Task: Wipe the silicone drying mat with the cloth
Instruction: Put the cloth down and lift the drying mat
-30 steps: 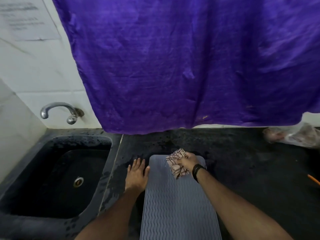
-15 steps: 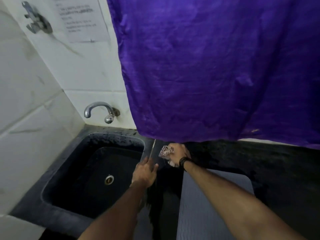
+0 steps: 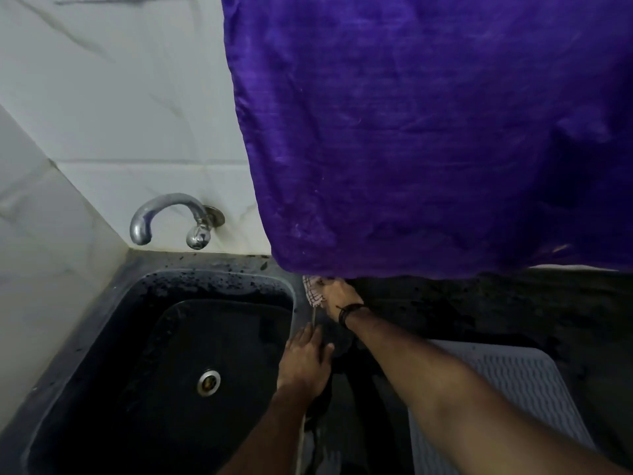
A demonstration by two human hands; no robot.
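- Where the white marbled wall tiles [image 3: 113, 97] are meeting at the corner on the far left, showing a chrome tap [image 3: 164, 217] projecting from the back wall and curving down over the basin.
- Lying below the tap: a dark sink [image 3: 102, 337], speckled along its back rim, with a metal drain [image 3: 208, 382] in its floor.
- Resting flat on the strip between the sink and the dark counter [image 3: 496, 303]: left hand [image 3: 305, 363], fingers straight and loosely spread, released, grasping nothing.
- Reaching across and beyond the left hand toward the back wall: right hand [image 3: 337, 296], fingers curled round a bunched checked cloth [image 3: 313, 291], black wristband [image 3: 347, 311] at the wrist.
- Sitting just beside the sink's back right corner, at the lower hem of the purple fabric [image 3: 428, 132]: the cloth; touching the counter or not, cannot tell.
- Hanging down over the back wall and covering the upper centre and right of the view: the purple fabric, creased.
- Lying flat on the counter at lower right, well apart from the cloth: grey silicone drying mat [image 3: 513, 378], wavy ridges showing, its near left part hidden behind the right forearm.
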